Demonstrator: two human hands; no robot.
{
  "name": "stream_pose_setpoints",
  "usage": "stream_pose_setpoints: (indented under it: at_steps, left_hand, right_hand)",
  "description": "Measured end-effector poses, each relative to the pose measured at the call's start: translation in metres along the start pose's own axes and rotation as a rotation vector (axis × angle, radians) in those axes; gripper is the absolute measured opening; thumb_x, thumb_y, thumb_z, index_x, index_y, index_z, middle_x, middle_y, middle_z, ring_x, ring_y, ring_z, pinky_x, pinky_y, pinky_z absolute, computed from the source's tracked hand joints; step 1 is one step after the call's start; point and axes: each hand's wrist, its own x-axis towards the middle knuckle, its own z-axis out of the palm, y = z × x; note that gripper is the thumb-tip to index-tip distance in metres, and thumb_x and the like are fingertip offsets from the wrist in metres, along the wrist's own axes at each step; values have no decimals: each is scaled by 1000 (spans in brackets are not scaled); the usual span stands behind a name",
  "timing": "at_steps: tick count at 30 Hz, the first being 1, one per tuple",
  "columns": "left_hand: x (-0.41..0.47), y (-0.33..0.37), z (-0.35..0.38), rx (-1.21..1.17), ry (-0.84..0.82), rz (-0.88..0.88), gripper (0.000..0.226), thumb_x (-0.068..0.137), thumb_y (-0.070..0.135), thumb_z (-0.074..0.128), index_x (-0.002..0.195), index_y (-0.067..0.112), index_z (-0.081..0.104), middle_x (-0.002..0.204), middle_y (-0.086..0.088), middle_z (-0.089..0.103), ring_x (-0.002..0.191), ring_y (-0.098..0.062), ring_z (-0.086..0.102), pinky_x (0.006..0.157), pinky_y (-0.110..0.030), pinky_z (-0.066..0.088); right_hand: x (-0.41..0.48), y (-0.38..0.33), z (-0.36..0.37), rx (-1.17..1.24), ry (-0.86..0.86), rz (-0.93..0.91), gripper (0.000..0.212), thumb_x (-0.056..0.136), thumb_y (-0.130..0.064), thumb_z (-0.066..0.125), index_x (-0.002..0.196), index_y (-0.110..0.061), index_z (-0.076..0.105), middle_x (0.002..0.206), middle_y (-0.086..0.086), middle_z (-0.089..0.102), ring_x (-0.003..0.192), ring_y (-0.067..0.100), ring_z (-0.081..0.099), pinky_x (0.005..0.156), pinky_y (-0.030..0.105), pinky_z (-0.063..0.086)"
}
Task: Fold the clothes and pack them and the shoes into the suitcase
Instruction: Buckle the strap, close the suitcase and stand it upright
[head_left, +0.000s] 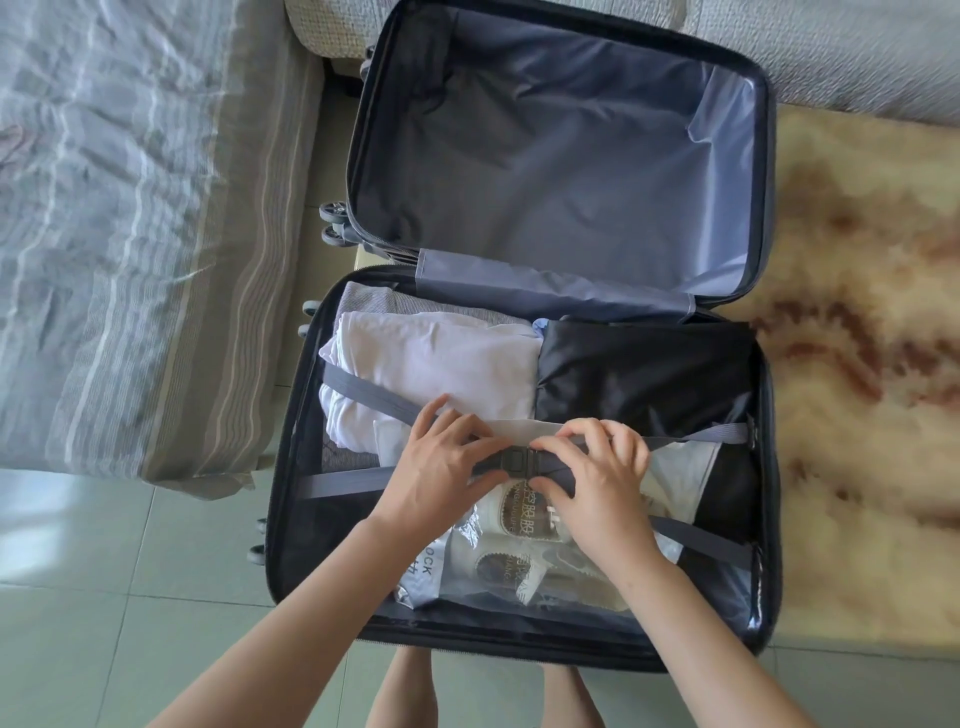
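A dark suitcase (769, 467) lies open on the floor, its lid (561, 171) with grey lining tipped back. The near half holds a folded white garment (441, 358) at the left, a folded black garment (644, 374) at the right, and shoes in a clear plastic bag (519, 566) at the front. Grey elastic straps (343, 483) cross over the load and meet at a black buckle (517, 463). My left hand (441, 473) grips the strap left of the buckle. My right hand (592, 483) grips the strap right of it. The buckle halves look joined.
A bed with a striped grey cover (130, 234) stands at the left. A cream and brown fluffy rug (862, 338) lies at the right, with a grey sofa edge (831, 52) behind. Pale floor tiles (104, 597) surround the suitcase. My bare legs (405, 691) show below.
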Motion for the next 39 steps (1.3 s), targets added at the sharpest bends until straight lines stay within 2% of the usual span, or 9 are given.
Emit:
stream_pose_setpoints:
  at_steps: [5,10,15,19,22,27,31,34,39]
  left_hand:
    - [3,5,-9,-7,53,-15,32,75,36,78,103,20,73,98,5,64,93,-20,60,109,-41,32]
    - [26,17,-30,-101,52,-114,32,81,44,56,96,22,74,93,6,67,83,-21,63,96,-29,34]
    - [64,18,-54,-171,80,-194,24,86,33,61,102,19,73,102,1,68,94,-27,62,89,-34,40]
    - [106,30,-72,-220,73,-245,29,90,27,63,117,17,66,117,-3,61,110,-26,54,97,-38,40]
    - [148,43,-75,-200,75,-256,33,93,29,58,125,21,61,128,2,55,118,-20,48,102,-29,31]
    - [222,66,-53,-154,-66,-312,45,96,37,51,140,29,45,149,2,35,136,-18,33,112,-34,21]
    - [250,73,-20,-33,-324,-369,52,99,48,39,148,35,28,158,1,18,147,-19,12,117,-50,6]
    - [253,71,5,61,-459,-439,52,100,54,26,149,39,18,160,1,13,148,-19,3,116,-53,0]
    - [239,72,31,133,-372,-444,43,100,53,18,142,51,28,157,10,19,146,-18,6,116,-46,-5]
  right_hand:
    - [3,0,-8,69,-23,15,38,66,-34,84,101,-31,70,105,-8,60,106,17,37,92,32,21]
    - [19,-1,-26,192,55,91,38,76,-53,53,103,-31,70,108,-14,62,107,12,37,90,25,19]
    - [58,-1,-49,248,189,198,22,80,-33,66,101,-27,72,111,-12,62,108,12,38,91,31,24]
    - [103,13,-73,319,245,307,19,85,-23,70,104,-26,71,116,-8,63,114,20,44,92,27,25]
    - [147,46,-90,309,297,327,20,85,-22,69,105,-23,71,116,-2,66,116,27,50,89,21,21]
    - [212,121,-119,313,308,473,40,88,-23,65,126,-16,59,131,3,56,124,29,40,94,19,22]
    - [241,179,-122,439,210,659,66,88,-29,64,146,-17,35,150,6,38,136,31,32,109,44,33]
    - [250,207,-118,615,156,747,75,90,-27,63,152,-16,22,156,4,27,140,26,31,111,41,33]
    - [265,227,-101,704,59,804,79,90,-25,64,152,-13,17,156,6,26,138,27,35,110,40,34]
